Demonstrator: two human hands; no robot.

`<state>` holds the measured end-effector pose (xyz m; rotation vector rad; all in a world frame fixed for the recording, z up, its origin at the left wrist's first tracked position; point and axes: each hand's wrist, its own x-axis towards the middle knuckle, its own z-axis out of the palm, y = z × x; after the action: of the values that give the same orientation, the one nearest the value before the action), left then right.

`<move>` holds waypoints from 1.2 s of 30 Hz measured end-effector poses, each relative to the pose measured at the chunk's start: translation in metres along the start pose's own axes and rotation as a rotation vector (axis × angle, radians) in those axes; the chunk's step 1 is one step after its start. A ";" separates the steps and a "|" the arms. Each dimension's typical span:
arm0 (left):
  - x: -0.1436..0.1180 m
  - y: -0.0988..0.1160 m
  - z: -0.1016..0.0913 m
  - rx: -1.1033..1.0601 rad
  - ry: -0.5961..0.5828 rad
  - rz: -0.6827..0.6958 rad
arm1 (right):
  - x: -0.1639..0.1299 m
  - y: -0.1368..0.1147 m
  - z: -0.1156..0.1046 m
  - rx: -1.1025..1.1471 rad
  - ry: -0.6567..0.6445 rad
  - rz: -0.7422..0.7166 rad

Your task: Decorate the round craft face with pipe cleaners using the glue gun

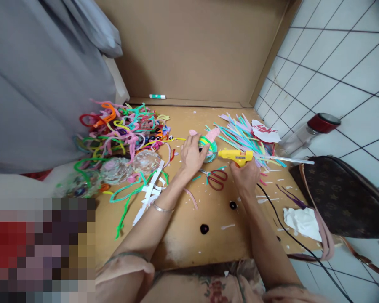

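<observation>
Both hands grasp: left (192, 155) half-hiding a green ring (209, 148), right (245, 174) covering the glue gun (235, 156) handle.

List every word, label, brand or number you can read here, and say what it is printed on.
No text can be read.
Brown bag: repeated monogram pattern, too small to make out.
White paper: a red design, not legible as writing.
Green-and-white stick by the cardboard wall: label too small to read.
Yellow glue gun in the right hand: no visible marking.
</observation>
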<state>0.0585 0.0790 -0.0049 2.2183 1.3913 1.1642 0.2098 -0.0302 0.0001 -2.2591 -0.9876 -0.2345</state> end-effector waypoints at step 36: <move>0.003 0.003 -0.005 -0.028 -0.019 -0.008 | 0.001 -0.006 0.000 -0.018 -0.076 -0.056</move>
<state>0.0576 0.0787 0.0013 2.1970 1.3662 1.1498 0.2059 -0.0264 0.0035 -2.2735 -1.0929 -0.1835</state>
